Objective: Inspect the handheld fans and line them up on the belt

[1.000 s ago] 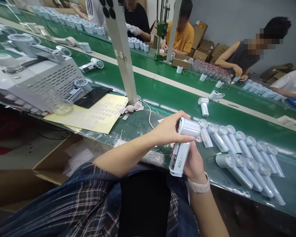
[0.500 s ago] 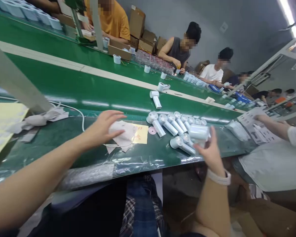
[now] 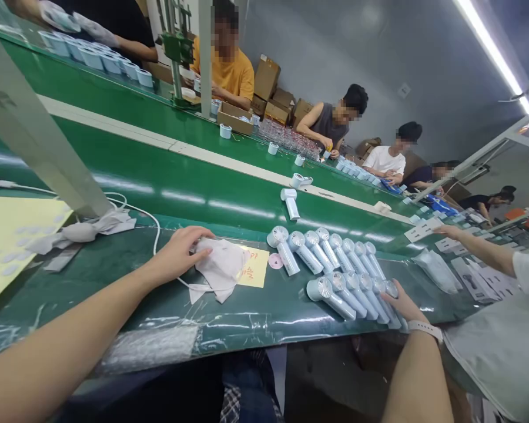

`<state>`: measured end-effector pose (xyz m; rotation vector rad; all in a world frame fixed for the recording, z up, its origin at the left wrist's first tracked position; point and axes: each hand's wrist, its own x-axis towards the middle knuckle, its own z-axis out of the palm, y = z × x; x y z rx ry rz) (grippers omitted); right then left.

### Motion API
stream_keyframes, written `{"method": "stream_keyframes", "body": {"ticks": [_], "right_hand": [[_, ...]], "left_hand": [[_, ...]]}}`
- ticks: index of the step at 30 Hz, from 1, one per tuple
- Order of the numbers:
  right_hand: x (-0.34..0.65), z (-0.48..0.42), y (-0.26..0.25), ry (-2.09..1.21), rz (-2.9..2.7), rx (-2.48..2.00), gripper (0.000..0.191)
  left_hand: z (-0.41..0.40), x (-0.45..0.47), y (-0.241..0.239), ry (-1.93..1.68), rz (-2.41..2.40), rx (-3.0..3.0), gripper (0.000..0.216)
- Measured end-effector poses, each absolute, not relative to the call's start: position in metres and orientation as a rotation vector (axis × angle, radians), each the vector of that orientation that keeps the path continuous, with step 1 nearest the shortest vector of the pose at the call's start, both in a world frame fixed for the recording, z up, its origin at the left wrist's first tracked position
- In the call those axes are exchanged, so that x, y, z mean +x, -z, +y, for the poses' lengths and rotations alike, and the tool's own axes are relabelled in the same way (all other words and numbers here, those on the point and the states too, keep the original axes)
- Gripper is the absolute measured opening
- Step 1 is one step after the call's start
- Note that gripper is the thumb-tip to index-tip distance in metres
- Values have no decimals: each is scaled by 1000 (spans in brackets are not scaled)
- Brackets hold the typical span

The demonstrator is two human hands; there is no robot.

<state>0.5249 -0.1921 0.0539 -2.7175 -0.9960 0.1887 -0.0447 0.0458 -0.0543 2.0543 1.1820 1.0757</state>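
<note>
Two slanting rows of pale blue handheld fans (image 3: 316, 252) with ribbed round heads lie on the green bench. At the right end of the front row, my right hand (image 3: 404, 302) is closed round the last fan (image 3: 391, 289), which it partly hides. My left hand (image 3: 183, 255) rests at the left edge of a crumpled white cloth (image 3: 223, 267), thumb and fingers curled about it. Under the cloth's right side lies a yellow note (image 3: 255, 267) with red writing, beside a small pink round label (image 3: 275, 261).
Another fan (image 3: 290, 204) lies on the green conveyor belt (image 3: 229, 202). A metal post (image 3: 48, 129) with a white cable (image 3: 157, 235) stands left, near a yellow sheet (image 3: 13, 235). A clear plastic bag (image 3: 436, 271) and a co-worker's arm (image 3: 480, 247) are at right. Co-workers sit across the belt.
My right hand has brought a fan down to the right end of the front row. My left hand has closed in on the cloth. The view has shifted, and more of both rows shows.
</note>
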Motion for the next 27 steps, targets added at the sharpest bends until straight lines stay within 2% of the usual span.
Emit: {"method": "stream_keyframes", "body": {"ticks": [4, 6, 8, 12, 16, 19, 22, 25, 27], "right_hand": [[517, -143, -85, -134, -911, -2772, 92], [499, -97, -97, -78, -988, -2745, 91], [469, -40, -98, -125, -1204, -2662, 79], [386, 72, -75, -477, -1778, -2418, 43], [313, 141, -64, -619, -2083, -2347, 32], [275, 160, -80, -575, -2204, -2323, 26], [234, 144, -101, -572, -2358, -2147, 22], [185, 99, -107, -664, -2580, -1813, 24], [157, 74, -103, -695, -2864, -1367, 26]], "left_hand": [[50, -52, 48, -877, 1192, 2067, 37], [53, -54, 45, -810, 1197, 2082, 39], [54, -54, 45, -742, 1170, 2093, 40], [51, -52, 48, -758, 1152, 2065, 37], [47, -52, 46, -863, 1210, 1983, 33], [45, -52, 39, -956, 1218, 1865, 32], [40, -49, 28, -939, 1076, 1487, 42], [32, -42, 15, -883, 830, 929, 61], [28, -38, 6, -875, 701, 646, 65]]}}
